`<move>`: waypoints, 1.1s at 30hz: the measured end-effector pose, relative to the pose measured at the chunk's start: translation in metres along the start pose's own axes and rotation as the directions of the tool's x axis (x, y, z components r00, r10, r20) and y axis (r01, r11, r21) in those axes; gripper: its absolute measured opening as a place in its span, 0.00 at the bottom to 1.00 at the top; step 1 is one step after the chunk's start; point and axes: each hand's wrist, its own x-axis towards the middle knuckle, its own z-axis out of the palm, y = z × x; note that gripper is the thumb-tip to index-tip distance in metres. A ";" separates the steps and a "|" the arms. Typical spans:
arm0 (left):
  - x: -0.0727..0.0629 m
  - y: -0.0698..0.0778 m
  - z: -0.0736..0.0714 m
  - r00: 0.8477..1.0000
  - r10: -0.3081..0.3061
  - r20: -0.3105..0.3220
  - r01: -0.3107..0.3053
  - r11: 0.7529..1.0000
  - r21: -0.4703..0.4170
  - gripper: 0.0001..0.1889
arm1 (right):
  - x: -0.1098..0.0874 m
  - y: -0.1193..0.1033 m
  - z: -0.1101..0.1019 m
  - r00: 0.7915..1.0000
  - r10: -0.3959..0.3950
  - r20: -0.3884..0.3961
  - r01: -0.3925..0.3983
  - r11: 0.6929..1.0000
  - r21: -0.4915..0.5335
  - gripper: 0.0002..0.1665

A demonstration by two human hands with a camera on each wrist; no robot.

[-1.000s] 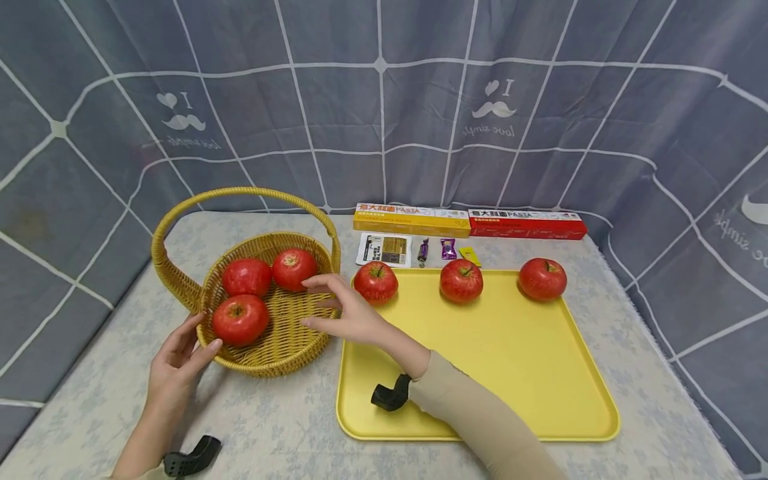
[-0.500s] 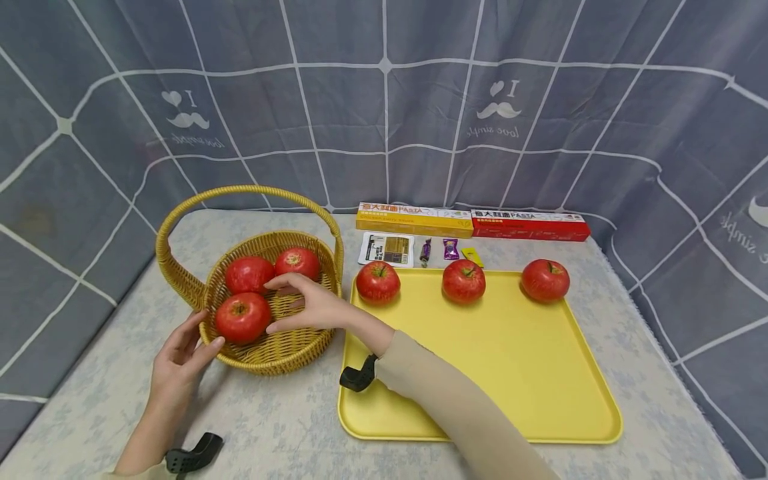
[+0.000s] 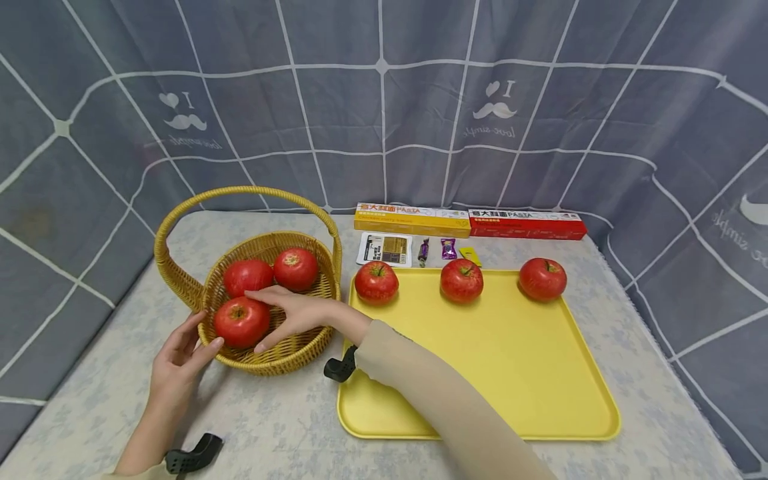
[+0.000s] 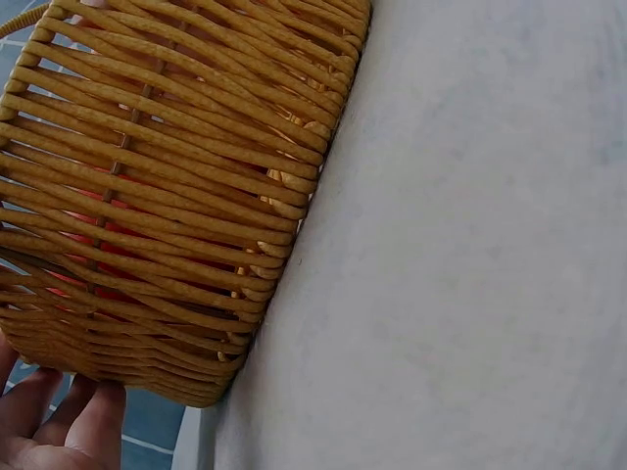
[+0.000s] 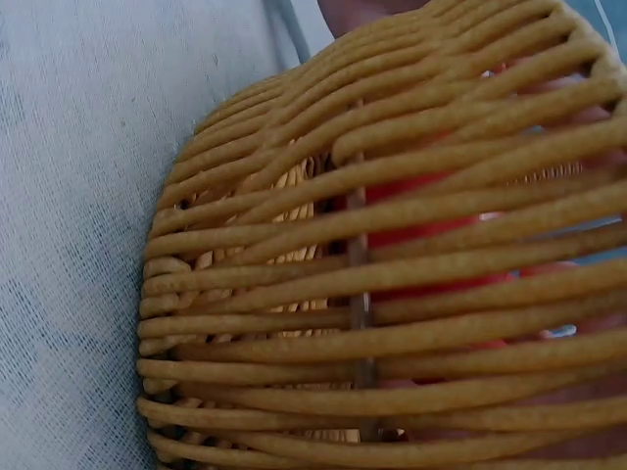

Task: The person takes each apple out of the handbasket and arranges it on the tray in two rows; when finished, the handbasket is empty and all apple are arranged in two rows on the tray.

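A yellow wicker basket (image 3: 282,367) with a tall arched handle stands on the left of the table. Three red apples lie inside: a front one (image 3: 241,323), a back left one (image 3: 248,277) and a back right one (image 3: 296,269). My left hand (image 3: 175,363) grips the basket's left rim; the left wrist view shows its fingers against the woven side. Reaching over the right rim, my right hand (image 3: 303,312) spreads its thumb and fingers around the right side of the front apple, fingertips right at its top. Weave hides most of that hand in the right wrist view.
Right of the basket lies a yellow tray (image 3: 492,373) with three apples along its far edge, the nearest apple (image 3: 376,283) close to the basket. Behind it are two pasta boxes (image 3: 411,220), a flat packet (image 3: 385,250) and small wrapped sweets (image 3: 448,249). A grey curtain (image 3: 336,113) surrounds the table.
My right hand has moved left and slightly down, from the basket's right side to the front apple, its thumb and fingers now around it. The left hand stays on the rim.
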 end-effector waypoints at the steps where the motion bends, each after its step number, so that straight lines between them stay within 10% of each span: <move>1: 0.000 0.000 0.000 1.000 -0.009 -0.004 0.009 1.000 0.002 0.31 | 0.000 0.000 0.000 1.000 0.006 0.000 -0.006 1.000 -0.004 0.55; 33: 0.000 0.001 0.000 1.000 -0.019 -0.001 0.019 1.000 -0.012 0.31 | 0.001 0.000 0.005 0.997 -0.081 0.009 0.082 0.992 -0.097 0.47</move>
